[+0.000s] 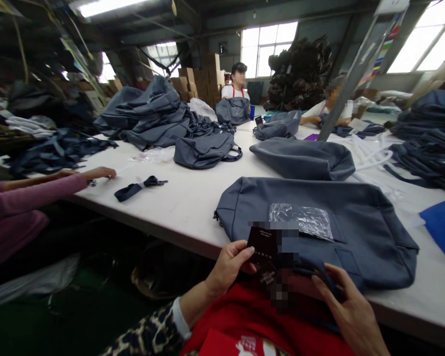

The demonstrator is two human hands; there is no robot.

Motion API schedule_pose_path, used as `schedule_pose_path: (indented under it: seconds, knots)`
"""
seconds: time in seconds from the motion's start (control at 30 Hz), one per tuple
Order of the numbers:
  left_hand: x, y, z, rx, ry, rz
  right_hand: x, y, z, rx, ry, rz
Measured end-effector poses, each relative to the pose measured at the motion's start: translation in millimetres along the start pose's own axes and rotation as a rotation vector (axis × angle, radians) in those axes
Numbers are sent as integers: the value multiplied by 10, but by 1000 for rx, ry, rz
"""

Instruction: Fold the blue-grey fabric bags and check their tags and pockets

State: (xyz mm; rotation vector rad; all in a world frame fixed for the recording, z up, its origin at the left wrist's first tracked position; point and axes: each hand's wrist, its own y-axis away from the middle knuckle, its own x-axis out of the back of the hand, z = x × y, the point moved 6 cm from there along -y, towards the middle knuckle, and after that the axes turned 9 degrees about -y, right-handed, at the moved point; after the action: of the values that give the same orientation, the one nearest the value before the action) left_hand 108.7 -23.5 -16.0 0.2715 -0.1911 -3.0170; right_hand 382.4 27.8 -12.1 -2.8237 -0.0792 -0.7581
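Observation:
A dark blue duffel bag (363, 212) lies at the table's near edge, with a clear plastic-covered window (300, 220) on its facing side. My left hand (226, 269) pinches a black hang tag (259, 244) between thumb and fingers, in front of the bag. A second black tag (267, 277) with pale print hangs just below it. My right hand (350, 304) is closed around the bag's dark strap handle (330, 279). Part of the area between my hands is blurred out, so how the tags are attached cannot be seen.
On the white table (193, 198) are more blue bags (300, 158), a heaped pile of bags (148, 113) and a bundled strap (141, 188). A co-worker's pink sleeve (40, 198) reaches in from the left. Two people work across the table. A slanted metal post (341, 104) rises behind the bags.

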Motion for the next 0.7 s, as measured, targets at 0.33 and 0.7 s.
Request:
schedule_pose_path:
  seconds: [0.33,0.7]
  knots:
    - [-195,-179,-83,103,52,-85,-398,449,-1131,970,358,-221]
    - [-256,-154,72,-23,-20,-136,-461,-98,-979,480,96,59]
